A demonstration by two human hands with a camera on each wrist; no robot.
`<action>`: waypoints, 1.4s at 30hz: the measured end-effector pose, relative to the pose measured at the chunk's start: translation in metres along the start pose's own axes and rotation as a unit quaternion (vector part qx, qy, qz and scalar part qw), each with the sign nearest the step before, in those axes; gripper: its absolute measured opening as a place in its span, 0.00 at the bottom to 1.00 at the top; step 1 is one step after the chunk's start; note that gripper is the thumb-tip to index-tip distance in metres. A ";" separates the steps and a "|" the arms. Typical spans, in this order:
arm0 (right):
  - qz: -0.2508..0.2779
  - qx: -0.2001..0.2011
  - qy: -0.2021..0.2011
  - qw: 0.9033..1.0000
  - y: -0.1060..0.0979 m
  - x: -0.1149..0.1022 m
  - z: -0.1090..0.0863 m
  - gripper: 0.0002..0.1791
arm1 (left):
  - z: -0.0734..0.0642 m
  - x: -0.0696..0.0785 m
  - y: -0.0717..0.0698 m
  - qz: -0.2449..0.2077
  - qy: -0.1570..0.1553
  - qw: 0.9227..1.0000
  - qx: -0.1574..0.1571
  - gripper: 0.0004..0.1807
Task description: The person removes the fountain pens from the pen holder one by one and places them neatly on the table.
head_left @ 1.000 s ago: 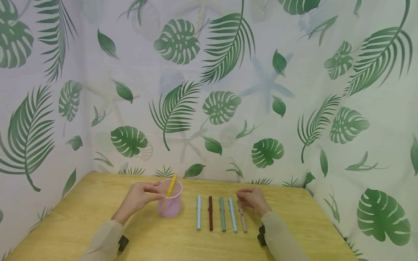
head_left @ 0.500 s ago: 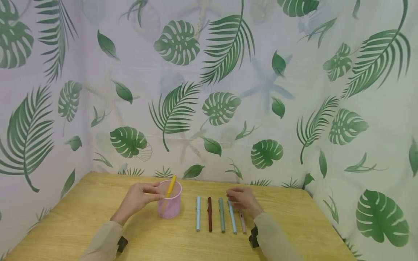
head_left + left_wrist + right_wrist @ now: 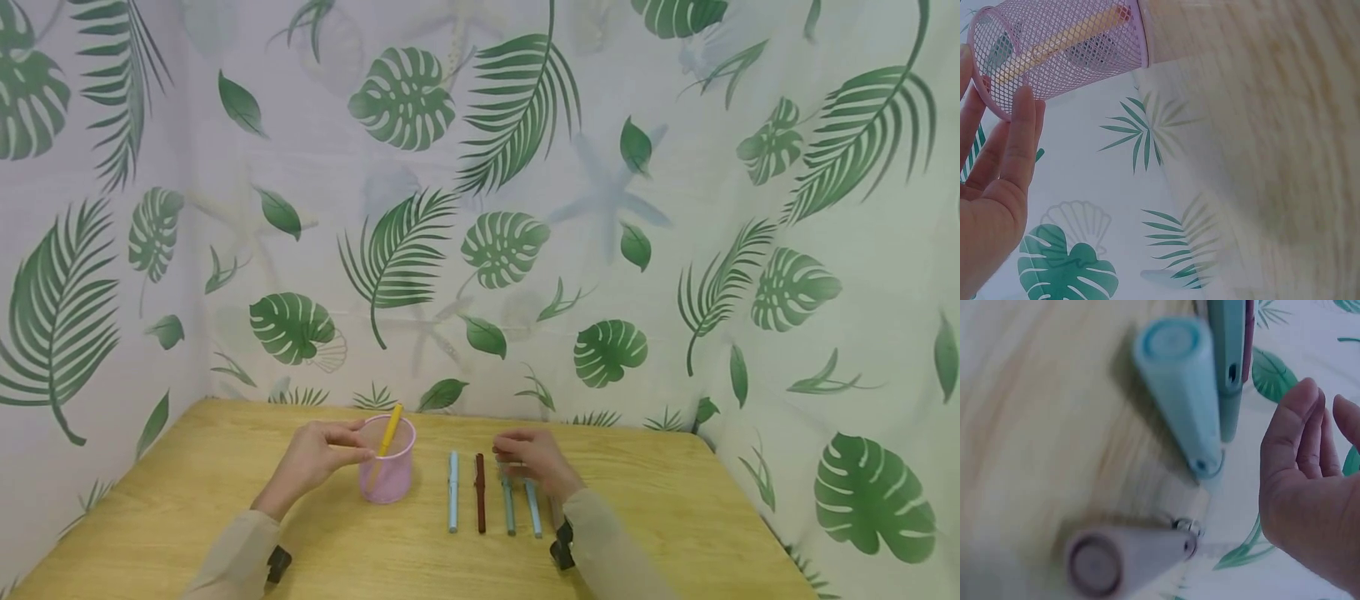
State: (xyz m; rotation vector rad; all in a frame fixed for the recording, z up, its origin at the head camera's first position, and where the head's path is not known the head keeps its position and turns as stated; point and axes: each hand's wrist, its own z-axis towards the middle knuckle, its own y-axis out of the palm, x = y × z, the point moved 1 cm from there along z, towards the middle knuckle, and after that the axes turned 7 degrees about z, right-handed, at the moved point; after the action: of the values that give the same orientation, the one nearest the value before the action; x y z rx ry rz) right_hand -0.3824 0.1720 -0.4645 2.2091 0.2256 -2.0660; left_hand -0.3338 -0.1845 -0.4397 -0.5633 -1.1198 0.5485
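With thumb and fingers at its rim, my left hand (image 3: 318,450) holds a pink mesh pen holder (image 3: 396,482) that stands upright on the table. Inside leans a yellow pen (image 3: 391,429), its end above the rim. To the right, capped pens lie side by side: light blue (image 3: 453,493), dark red (image 3: 481,493), grey-green (image 3: 509,507), another light blue (image 3: 533,510) and a greyish-pink one (image 3: 1141,553). My right hand (image 3: 540,458) hovers over the far ends of the green and second light blue pens, fingers loosely bent, holding nothing. It hides part of these pens; sleeve and hand mostly cover the pink one.
The wooden table (image 3: 420,567) ends at the back against a white curtain (image 3: 525,350) printed with green leaves. More of this cloth rises on both sides. Each wrist carries a small black device, one on the left (image 3: 278,564) and one on the right (image 3: 562,546).
My right hand has moved left, from beside the greyish-pink pen across the second light blue pen to the green one. The left hand stays on the pen holder.
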 end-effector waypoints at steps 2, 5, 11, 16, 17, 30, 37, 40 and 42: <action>0.008 -0.019 -0.001 1.000 0.005 0.000 0.000 0.25 | 0.000 0.000 0.000 0.001 -0.001 1.000 -0.001 0.09; 0.014 -0.048 -0.011 0.999 0.014 -0.001 0.000 0.26 | 0.000 0.000 0.001 0.001 -0.003 1.000 -0.001 0.09; 0.012 -0.086 -0.024 0.996 0.030 -0.003 0.001 0.26 | 0.000 0.000 0.001 -0.001 -0.001 1.000 0.000 0.08; 0.013 -0.090 -0.029 0.995 0.041 -0.005 0.001 0.24 | -0.001 0.000 0.001 -0.006 0.001 1.000 -0.001 0.08; 0.013 -0.091 -0.030 0.995 0.043 -0.005 0.002 0.23 | -0.001 0.001 0.001 -0.006 0.001 1.000 -0.001 0.08; 0.047 -0.106 -0.050 0.992 0.081 -0.017 0.004 0.19 | -0.001 -0.003 0.002 0.001 0.003 1.000 0.006 0.08; 0.047 -0.085 -0.069 0.993 0.101 -0.025 0.009 0.18 | -0.001 -0.003 0.004 -0.003 0.005 1.000 0.009 0.07; 0.036 -0.081 -0.086 0.992 0.109 -0.028 0.010 0.19 | 0.000 -0.002 0.004 -0.008 0.004 1.000 0.008 0.08; 0.032 -0.078 -0.089 0.992 0.114 -0.031 0.010 0.18 | 0.000 -0.002 0.004 -0.007 0.005 1.000 0.006 0.08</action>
State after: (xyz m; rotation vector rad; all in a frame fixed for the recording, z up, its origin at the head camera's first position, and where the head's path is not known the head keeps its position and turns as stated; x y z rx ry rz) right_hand -0.3738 0.0566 -0.4368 1.9067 0.2852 -2.1171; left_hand -0.3349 -0.1833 -0.4438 -0.5472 -1.1107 0.5390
